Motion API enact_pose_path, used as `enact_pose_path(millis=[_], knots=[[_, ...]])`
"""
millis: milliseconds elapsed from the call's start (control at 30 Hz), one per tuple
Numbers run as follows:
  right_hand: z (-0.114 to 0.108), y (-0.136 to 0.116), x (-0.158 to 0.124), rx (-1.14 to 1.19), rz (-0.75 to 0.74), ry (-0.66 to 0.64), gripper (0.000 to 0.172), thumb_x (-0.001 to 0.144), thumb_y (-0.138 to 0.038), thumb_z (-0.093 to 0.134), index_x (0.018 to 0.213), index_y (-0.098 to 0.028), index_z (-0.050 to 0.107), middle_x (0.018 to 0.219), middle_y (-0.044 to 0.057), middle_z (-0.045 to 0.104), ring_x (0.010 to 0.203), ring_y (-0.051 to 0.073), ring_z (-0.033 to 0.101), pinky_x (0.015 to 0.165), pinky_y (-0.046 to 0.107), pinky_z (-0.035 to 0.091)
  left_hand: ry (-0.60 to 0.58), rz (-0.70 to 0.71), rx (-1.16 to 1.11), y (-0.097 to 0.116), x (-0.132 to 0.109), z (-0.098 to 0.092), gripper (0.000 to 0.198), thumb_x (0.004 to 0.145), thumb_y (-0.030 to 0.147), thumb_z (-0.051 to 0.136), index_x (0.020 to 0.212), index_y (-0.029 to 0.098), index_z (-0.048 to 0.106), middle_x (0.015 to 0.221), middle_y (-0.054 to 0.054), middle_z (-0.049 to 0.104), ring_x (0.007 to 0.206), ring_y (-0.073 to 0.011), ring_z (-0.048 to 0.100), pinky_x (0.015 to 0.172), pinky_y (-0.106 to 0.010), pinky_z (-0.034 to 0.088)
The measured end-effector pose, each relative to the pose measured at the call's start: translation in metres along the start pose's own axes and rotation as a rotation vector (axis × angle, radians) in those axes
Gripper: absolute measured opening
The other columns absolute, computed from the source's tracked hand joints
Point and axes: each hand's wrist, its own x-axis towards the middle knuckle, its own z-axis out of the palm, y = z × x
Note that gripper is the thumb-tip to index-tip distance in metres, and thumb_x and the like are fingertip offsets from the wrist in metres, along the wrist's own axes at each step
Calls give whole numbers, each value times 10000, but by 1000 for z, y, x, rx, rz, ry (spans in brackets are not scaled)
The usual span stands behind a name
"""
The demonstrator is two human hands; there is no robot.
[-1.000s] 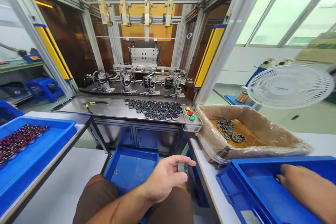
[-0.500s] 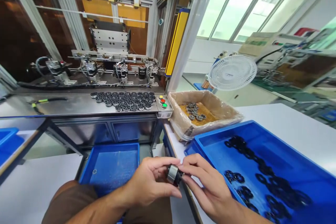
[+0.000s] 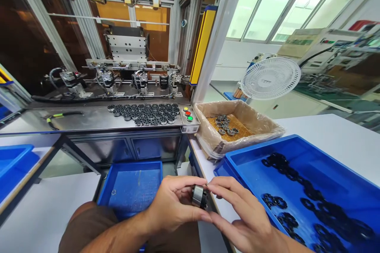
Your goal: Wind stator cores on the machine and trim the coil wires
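Observation:
In my left hand (image 3: 175,203) is a small stator core (image 3: 198,195), a grey metal ring with black slotted plastic on its right end. The index finger lies above it and the thumb below. My right hand (image 3: 242,209) closes in from the right, its thumb and fingertips at the black end, meeting the left fingertips. Part of the core is hidden behind my fingers. Both hands are above the bench edge, left of a blue bin (image 3: 234,158) holding loose black slotted plastic parts (image 3: 326,209).
Many similar cores (image 3: 145,112) stand in rows on the metal ledge beside a button box (image 3: 189,120). Cutters (image 3: 63,115) lie left. A plastic-lined carton (image 3: 252,136) holds several cores. A blue tray (image 3: 133,166) is below, and a white fan (image 3: 270,79) is behind.
My right thumb and fingers have spread from a pinch on the black end to a wider hold around it. The view has turned slightly left.

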Motion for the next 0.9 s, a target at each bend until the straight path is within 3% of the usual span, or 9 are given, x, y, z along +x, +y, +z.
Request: enact_pose_path(millis=[100, 267, 533, 700, 900], knots=[[-1, 0, 1, -63, -53, 24, 274, 929, -178, 543, 1201, -188, 570, 951, 112, 693, 851, 203, 699, 725, 302, 602, 10, -43, 52, -2, -1, 0, 565, 432, 272, 953, 953, 144, 775, 834, -79, 789, 757, -232, 736, 691, -302, 613], [-4, -2, 2, -79, -115, -16, 401, 924, -119, 533, 1314, -210, 524, 929, 98, 711, 819, 196, 714, 685, 277, 602, -13, -61, 106, -1, -2, -1, 613, 389, 360, 952, 932, 139, 774, 828, -78, 787, 744, -240, 735, 689, -318, 616], [-1, 1, -3, -52, -165, -63, 322, 933, -101, 521, 1247, -165, 554, 903, 106, 719, 802, 167, 709, 687, 251, 591, -87, -125, 112, 8, -1, -8, 606, 341, 232, 964, 919, 172, 791, 817, -36, 791, 775, -233, 730, 734, -300, 595], [1, 2, -8, -40, -164, -70, 405, 920, -102, 553, 1317, -174, 520, 914, 99, 726, 832, 168, 717, 719, 250, 595, -132, -140, 251, 8, 0, -13, 631, 386, 334, 955, 964, 144, 788, 802, -51, 775, 766, -223, 701, 753, -293, 563], [3, 4, -7, -63, -164, -53, 391, 942, -114, 517, 1329, -169, 521, 932, 113, 727, 869, 180, 719, 736, 261, 599, -113, -66, 210, -3, -2, -3, 598, 477, 479, 905, 963, 150, 789, 766, -42, 726, 726, -194, 635, 720, -281, 535]])
